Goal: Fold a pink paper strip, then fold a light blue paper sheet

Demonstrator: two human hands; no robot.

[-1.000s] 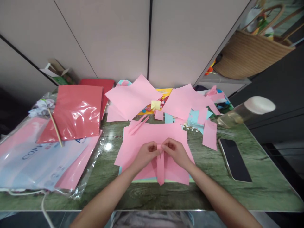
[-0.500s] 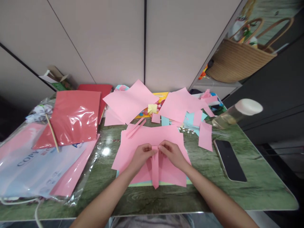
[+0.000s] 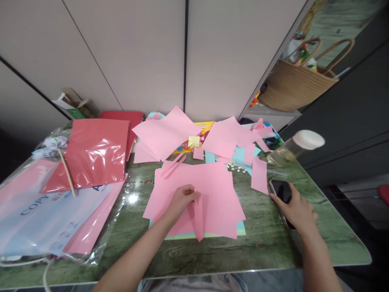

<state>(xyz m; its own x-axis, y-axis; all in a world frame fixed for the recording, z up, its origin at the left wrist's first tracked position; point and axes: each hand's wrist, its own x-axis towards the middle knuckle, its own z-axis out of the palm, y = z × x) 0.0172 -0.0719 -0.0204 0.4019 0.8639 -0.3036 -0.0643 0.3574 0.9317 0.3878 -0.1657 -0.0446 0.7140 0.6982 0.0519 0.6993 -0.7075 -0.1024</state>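
Note:
My left hand (image 3: 184,197) pinches the top end of a folded pink paper strip (image 3: 198,221) between thumb and fingers. The strip hangs toward me over a stack of pink paper sheets (image 3: 170,182), with blue and green sheet edges showing below. Off to the right, my right hand (image 3: 299,209) is around a dark-screened phone (image 3: 281,190), thumb on its left edge and fingers along the right side. Its palm hides the phone's lower part. Two narrow pink strips (image 3: 174,166) rest on the stack's upper left.
Pink sheets (image 3: 167,132), a yellow paper piece (image 3: 193,141) and pink scraps (image 3: 259,174) lie along the back. A lidded bottle (image 3: 287,152) stands at back right. Plastic-wrapped red paper (image 3: 97,150), a copy-paper bag (image 3: 60,219) and a stick (image 3: 67,172) lie left.
My right hand has let go of the folded strip and moved right onto the phone. My left hand stays on the strip. The view has shifted slightly.

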